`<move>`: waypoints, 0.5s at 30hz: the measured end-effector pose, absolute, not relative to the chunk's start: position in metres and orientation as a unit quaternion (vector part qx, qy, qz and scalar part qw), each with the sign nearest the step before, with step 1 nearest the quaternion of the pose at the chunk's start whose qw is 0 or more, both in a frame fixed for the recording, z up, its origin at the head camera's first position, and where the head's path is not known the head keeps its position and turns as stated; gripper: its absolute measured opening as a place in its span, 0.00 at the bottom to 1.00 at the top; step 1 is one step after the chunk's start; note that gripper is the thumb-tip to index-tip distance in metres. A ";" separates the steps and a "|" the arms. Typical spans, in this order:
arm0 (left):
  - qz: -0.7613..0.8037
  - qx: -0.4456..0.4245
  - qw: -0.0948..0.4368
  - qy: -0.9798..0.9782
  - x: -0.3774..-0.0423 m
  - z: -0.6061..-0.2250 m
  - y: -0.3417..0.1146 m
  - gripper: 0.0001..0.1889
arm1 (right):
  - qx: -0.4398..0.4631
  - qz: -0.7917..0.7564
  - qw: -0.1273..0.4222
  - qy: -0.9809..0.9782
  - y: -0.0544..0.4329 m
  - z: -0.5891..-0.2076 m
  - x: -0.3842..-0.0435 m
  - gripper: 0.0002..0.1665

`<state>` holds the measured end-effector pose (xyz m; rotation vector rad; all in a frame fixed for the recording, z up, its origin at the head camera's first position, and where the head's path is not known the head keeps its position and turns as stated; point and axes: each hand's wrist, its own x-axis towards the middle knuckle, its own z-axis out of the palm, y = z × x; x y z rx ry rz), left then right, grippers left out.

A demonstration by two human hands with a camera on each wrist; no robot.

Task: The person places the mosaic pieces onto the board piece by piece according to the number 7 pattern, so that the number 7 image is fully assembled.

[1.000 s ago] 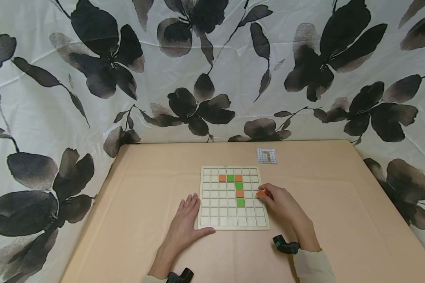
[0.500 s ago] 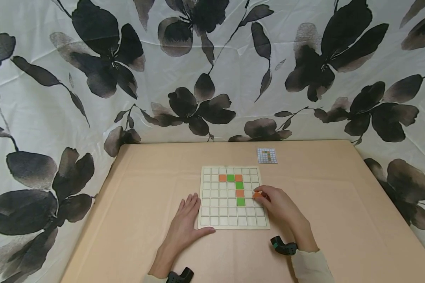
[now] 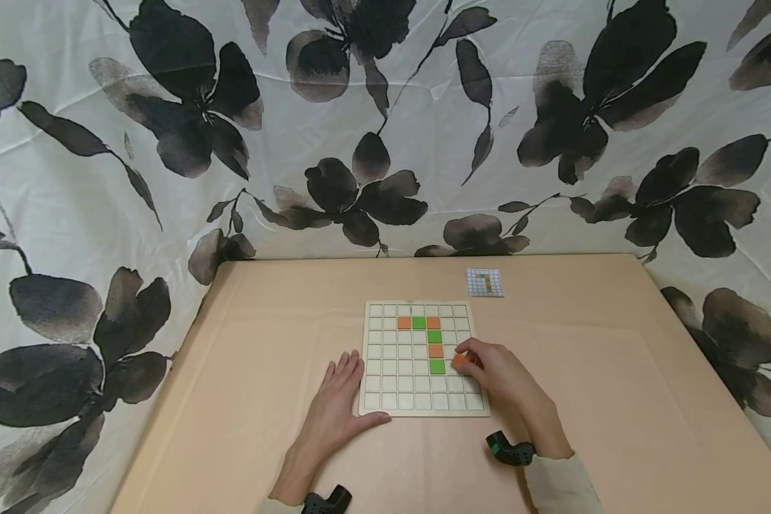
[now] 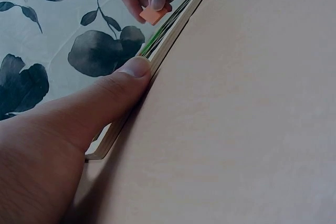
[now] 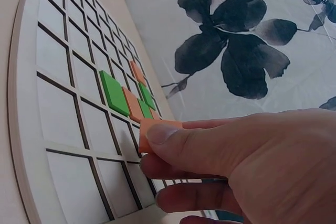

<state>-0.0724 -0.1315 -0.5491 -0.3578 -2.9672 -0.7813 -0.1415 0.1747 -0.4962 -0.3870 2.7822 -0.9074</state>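
My right hand (image 3: 504, 368) pinches a square orange tile (image 3: 459, 360) between thumb and fingers, over the right part of a pale grid board (image 3: 392, 392). In the right wrist view this orange tile (image 5: 144, 136) is tilted, apart from the squares. Orange and green tiles sit in the grid: a short row near the far side, then a column running nearer, ending in a green tile (image 3: 437, 366). My left hand (image 3: 334, 403) lies with fingers extended along the board's left edge. Its thumb (image 4: 113, 90) rests on the near edge in the left wrist view.
A small card (image 3: 485, 283) printed with a coloured grid pattern lies beyond the board, towards the right. The light wooden table (image 3: 263, 321) extends around the board. Behind it hangs a white cloth (image 3: 231, 200) with dark flowers.
My right hand has moved left and slightly nearer with the orange tile, from the board's right edge to over its squares. My left hand and the placed tiles have stayed put.
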 end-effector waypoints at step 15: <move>-0.244 -0.122 0.041 -0.961 -0.072 -0.550 -0.132 0.59 | -0.154 -0.308 0.087 0.935 0.168 -0.501 -0.137 0.05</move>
